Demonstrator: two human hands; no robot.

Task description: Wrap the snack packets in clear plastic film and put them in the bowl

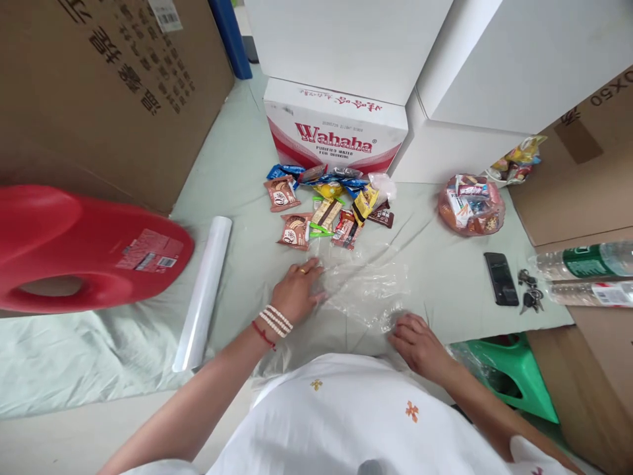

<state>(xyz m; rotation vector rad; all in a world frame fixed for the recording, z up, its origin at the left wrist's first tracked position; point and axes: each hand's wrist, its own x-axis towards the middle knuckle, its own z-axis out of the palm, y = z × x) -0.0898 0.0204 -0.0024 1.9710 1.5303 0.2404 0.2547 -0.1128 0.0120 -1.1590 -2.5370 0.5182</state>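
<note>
A clear plastic bag (368, 280) lies flat and crinkled on the pale green cloth in front of me. My left hand (297, 290) rests at the bag's left end, thumb and fingers apart, touching the film. At the lower right corner, my right hand (418, 340) has its fingers curled together on the bag's edge; the fingertips are partly hidden. Just beyond the bag is a pile of wrapped snacks, with brown round-biscuit packets (295, 231), a wafer packet (326, 214), a red packet (346, 229) and a yellow packet (364, 203).
A Wahaha water carton (336, 128) stands behind the snacks. A plastic film roll (204, 293) and red jug (93, 247) lie left. To the right are a filled snack bag (471, 204), phone (500, 279), keys (531, 291), bottles (591, 259) and a green stool (524, 379).
</note>
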